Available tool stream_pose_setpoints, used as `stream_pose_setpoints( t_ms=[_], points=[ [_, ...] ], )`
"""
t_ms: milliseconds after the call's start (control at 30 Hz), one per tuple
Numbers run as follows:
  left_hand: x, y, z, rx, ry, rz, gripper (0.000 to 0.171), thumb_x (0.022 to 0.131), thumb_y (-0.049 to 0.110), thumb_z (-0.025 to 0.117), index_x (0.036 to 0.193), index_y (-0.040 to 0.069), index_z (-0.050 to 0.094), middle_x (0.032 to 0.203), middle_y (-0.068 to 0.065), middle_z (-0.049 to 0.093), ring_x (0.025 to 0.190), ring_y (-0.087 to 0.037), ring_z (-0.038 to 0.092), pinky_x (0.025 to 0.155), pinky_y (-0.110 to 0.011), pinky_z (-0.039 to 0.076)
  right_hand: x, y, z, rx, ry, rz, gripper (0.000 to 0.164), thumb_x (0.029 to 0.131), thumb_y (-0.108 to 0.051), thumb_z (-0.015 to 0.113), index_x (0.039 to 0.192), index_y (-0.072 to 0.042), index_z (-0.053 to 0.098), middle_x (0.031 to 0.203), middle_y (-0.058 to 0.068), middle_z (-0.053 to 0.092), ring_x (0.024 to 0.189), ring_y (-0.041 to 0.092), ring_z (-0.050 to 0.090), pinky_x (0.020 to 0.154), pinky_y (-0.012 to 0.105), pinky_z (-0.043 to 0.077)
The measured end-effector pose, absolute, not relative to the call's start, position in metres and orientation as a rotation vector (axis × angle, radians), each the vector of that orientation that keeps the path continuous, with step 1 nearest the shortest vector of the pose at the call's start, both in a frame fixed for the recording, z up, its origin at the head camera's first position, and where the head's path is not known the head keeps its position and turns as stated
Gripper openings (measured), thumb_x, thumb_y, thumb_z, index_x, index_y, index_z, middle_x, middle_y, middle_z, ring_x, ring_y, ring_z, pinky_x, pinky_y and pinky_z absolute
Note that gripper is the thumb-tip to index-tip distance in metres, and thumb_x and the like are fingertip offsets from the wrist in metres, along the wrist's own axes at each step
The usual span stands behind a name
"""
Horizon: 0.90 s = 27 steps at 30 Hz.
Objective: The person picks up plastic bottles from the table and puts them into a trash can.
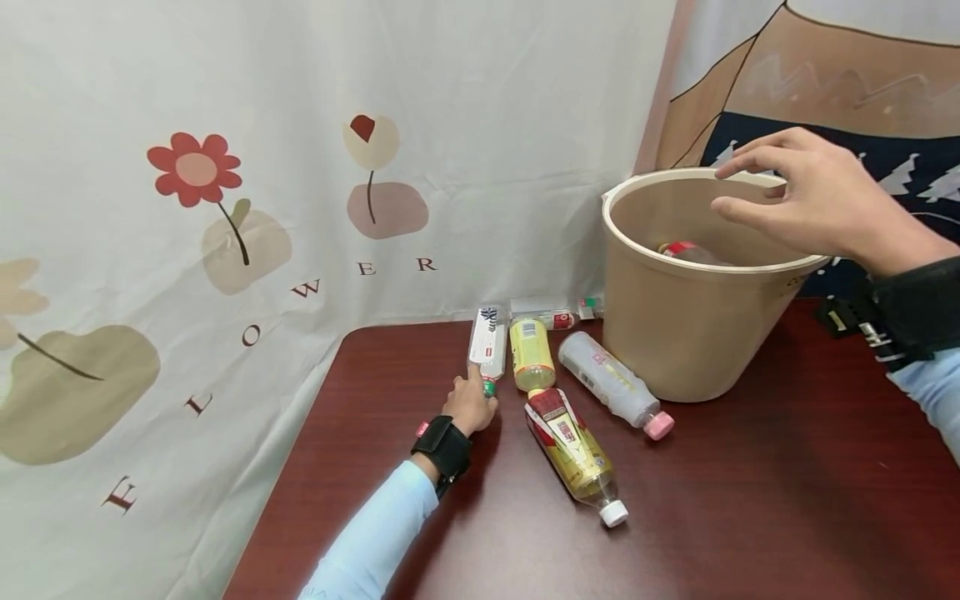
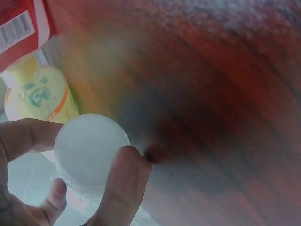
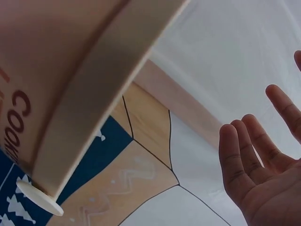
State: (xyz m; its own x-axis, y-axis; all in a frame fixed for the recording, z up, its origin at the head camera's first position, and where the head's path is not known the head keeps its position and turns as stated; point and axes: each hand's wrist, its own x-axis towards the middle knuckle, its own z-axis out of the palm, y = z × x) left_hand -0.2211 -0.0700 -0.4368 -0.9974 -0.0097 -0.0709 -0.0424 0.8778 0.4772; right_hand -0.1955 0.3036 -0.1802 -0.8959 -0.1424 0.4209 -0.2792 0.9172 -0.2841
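Observation:
My left hand (image 1: 470, 406) reaches to a clear plastic bottle (image 1: 488, 337) with a white label and a green cap (image 1: 489, 388). In the left wrist view, the fingers curl around a pale round cap-like end (image 2: 89, 150). My right hand (image 1: 813, 187) hovers above the rim of a beige bucket (image 1: 667, 325), fingers spread and holding nothing. Beside the left hand lie a yellow-labelled bottle (image 1: 531, 350), a tea bottle (image 1: 572, 450) with a white cap and a frosted bottle (image 1: 606, 375) with a pink cap.
Inside the bucket lies a bottle with a red band (image 1: 682, 248). More clear bottles (image 1: 551, 312) lie along the back edge of the dark red table (image 1: 720, 517). A printed curtain (image 1: 480, 100) hangs right behind it.

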Motion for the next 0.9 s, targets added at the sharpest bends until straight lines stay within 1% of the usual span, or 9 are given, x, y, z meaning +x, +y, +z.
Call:
stream_pose_setpoints(
  t_ms=[133,300,367,400,467,533,633,700,900],
  points=[
    [-0.220,-0.080,-0.434,-0.113,3.007,0.858,0.052,0.084,0.022,0.071,0.125,0.007,0.042,0.100,-0.020,0.057,0.084,-0.038,0.061,0.070,-0.047,0.050,-0.193,0.304,-0.186,0.352,-2.670,0.515,0.042,0.093,-0.026,0.065,0.126,0.001,0.061,0.140,0.028,0.042,0.105,0.055,0.057,0.088,0.067,0.043],
    [-0.218,-0.099,-0.429,-0.163,3.142,0.988,0.040,0.078,0.024,0.071,0.107,0.012,0.048,0.092,-0.013,0.058,0.081,-0.034,0.060,0.068,-0.042,0.048,-0.189,0.303,-0.196,0.411,-2.658,0.540,0.040,0.092,-0.025,0.066,0.123,0.000,0.063,0.137,0.026,0.044,0.104,0.051,0.058,0.086,0.065,0.045],
    [-0.216,-0.107,-0.425,-0.155,3.217,1.054,0.035,0.075,0.023,0.072,0.101,0.012,0.051,0.091,-0.013,0.060,0.082,-0.034,0.061,0.069,-0.043,0.048,-0.187,0.301,-0.200,0.431,-2.646,0.541,0.038,0.091,-0.024,0.068,0.122,-0.002,0.064,0.136,0.024,0.047,0.103,0.048,0.059,0.085,0.045,0.054],
    [-0.214,-0.111,-0.421,-0.150,3.251,1.090,0.033,0.074,0.023,0.072,0.098,0.012,0.052,0.090,-0.013,0.061,0.084,-0.034,0.061,0.071,-0.044,0.049,-0.186,0.300,-0.202,0.436,-2.642,0.543,0.038,0.090,-0.024,0.069,0.122,-0.003,0.064,0.135,0.023,0.047,0.103,0.048,0.059,0.083,0.034,0.055],
    [-0.210,-0.119,-0.414,-0.154,3.302,1.153,0.031,0.073,0.022,0.072,0.096,0.012,0.055,0.090,-0.014,0.064,0.085,-0.034,0.062,0.073,-0.044,0.050,-0.185,0.297,-0.206,0.468,-2.612,0.550,0.039,0.089,-0.023,0.071,0.122,-0.004,0.065,0.134,0.021,0.051,0.103,0.044,0.061,0.075,0.011,0.048],
    [-0.205,-0.127,-0.405,-0.158,3.329,1.213,0.030,0.071,0.022,0.072,0.094,0.011,0.057,0.091,-0.013,0.066,0.086,-0.034,0.062,0.074,-0.044,0.050,-0.181,0.294,-0.211,0.513,-2.566,0.581,0.040,0.087,-0.020,0.073,0.123,-0.005,0.065,0.131,0.019,0.054,0.108,0.020,0.062,0.069,-0.003,0.033],
    [-0.194,-0.137,-0.390,-0.141,3.316,1.312,0.028,0.071,0.021,0.072,0.093,0.011,0.057,0.091,-0.013,0.067,0.082,-0.030,0.062,0.068,-0.038,0.050,-0.172,0.286,-0.219,0.585,-2.499,0.630,0.041,0.085,-0.017,0.075,0.124,-0.007,0.065,0.127,0.015,0.058,0.101,-0.012,0.052,0.074,-0.005,0.031],
    [-0.187,-0.143,-0.381,-0.080,3.280,1.386,0.027,0.073,0.019,0.072,0.094,0.011,0.057,0.091,-0.013,0.068,0.078,-0.027,0.061,0.063,-0.032,0.049,-0.164,0.280,-0.225,0.623,-2.458,0.660,0.041,0.084,-0.014,0.076,0.123,-0.007,0.066,0.124,0.011,0.060,0.095,-0.023,0.040,0.077,-0.003,0.033],
    [-0.167,-0.153,-0.359,0.128,3.055,1.591,0.024,0.078,0.013,0.070,0.097,0.012,0.056,0.093,-0.010,0.069,0.068,-0.017,0.059,0.058,-0.024,0.048,-0.148,0.258,-0.247,0.720,-2.383,0.804,0.047,0.080,-0.002,0.077,0.125,-0.006,0.063,0.115,0.005,0.062,0.093,-0.016,0.054,0.081,-0.001,0.041]
  ],
)
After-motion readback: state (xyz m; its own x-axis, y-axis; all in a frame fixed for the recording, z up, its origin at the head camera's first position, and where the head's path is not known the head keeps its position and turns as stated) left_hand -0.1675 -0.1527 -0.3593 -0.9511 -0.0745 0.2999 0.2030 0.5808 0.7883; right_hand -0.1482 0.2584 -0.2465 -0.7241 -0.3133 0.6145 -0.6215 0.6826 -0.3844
